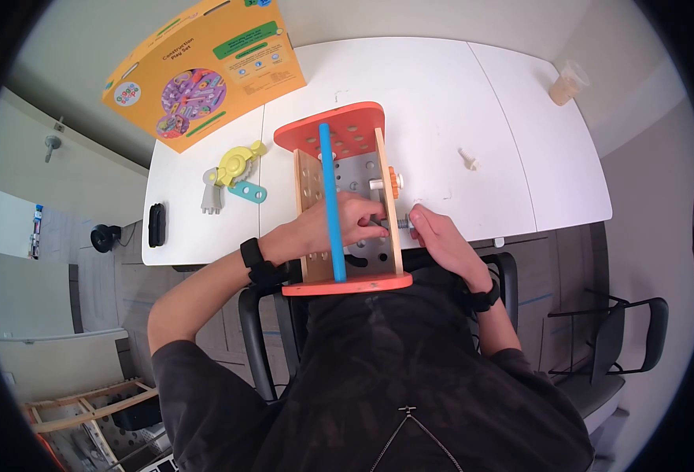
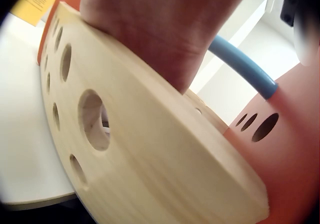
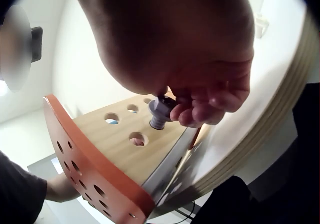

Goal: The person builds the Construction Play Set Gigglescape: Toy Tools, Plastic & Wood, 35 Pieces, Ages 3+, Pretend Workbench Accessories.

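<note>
The right hand (image 1: 435, 236) has a close grip on the outer end of a grey bolt (image 3: 159, 111), whose threaded shank sits in a hole of the toy toolbox's right wooden panel (image 3: 110, 134). Its fingertips gather at the head, outside the panel, probably because that is where the bolt can be turned or steadied. The left hand (image 1: 343, 220) reaches over the opposite wooden panel (image 2: 145, 139) and under the blue bar (image 1: 330, 189), its bent fingers near the bolt's inner end; whether that grip holds anything I cannot tell. Working from both sides seems meant to keep the bolt from slipping or spinning. The toolbox (image 1: 300, 135) stands between the forearms, its near red end board (image 1: 347, 284) past the table edge and close to the torso, likely for an easy reach inside. Farther along the right panel, an orange piece (image 1: 396, 182) sits on the outer face. On the table (image 1: 426, 94) to the left, a yellow piece (image 1: 237, 164), a grey claw-shaped piece (image 1: 211, 193) and a teal holed strip (image 1: 248, 192) lie together, apparently set aside within reach; a small pale piece (image 1: 469, 160) lies to the right. Behind them stands an orange-yellow box (image 1: 245, 82) reading "Construction Play Set"; its round, multicoloured logo and the lettering on its green band are too small to read surely. A cup (image 1: 569, 82) stands near the far right corner.
</note>
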The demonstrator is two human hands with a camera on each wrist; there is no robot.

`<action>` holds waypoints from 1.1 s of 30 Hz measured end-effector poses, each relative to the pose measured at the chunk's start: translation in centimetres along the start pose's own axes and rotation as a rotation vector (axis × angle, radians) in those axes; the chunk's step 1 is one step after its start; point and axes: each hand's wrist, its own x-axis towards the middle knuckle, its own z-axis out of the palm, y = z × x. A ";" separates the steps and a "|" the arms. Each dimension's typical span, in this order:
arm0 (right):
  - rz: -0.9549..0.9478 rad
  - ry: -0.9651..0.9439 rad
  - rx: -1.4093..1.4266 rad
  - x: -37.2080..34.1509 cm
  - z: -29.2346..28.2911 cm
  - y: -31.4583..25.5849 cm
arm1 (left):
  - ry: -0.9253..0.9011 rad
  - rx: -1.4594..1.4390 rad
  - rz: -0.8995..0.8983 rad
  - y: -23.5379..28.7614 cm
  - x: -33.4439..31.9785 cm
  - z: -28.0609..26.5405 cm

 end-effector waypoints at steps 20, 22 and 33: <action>0.187 -0.078 -0.104 0.8 -0.4 -0.2 | 0.015 0.037 0.047 -0.8 0.0 0.5; 0.178 -0.058 -0.041 0.1 -0.7 -0.6 | -0.020 0.039 0.001 0.0 0.0 -0.1; 0.124 -0.025 -0.150 0.8 0.6 -0.6 | -0.016 0.064 0.013 -0.1 0.2 -0.1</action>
